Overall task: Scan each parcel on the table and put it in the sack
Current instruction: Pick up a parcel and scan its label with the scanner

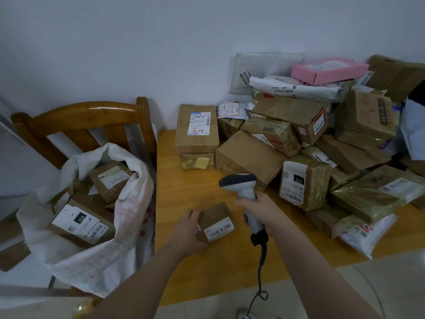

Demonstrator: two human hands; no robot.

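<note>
At lower centre of the frame, a small brown parcel (216,223) with a white barcode label is gripped at its left edge by the left hand (187,229), over the wooden table (184,272). The grey scanner (243,192) is clasped round its handle by the right hand (262,210). "010" is printed on a sacked box (80,223) in the white sack (128,203) at left, and on a piled box (296,183) at right.

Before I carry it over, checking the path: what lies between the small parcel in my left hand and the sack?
In the head view, only the left hand on the small parcel, then bare table up to the sack.
</note>
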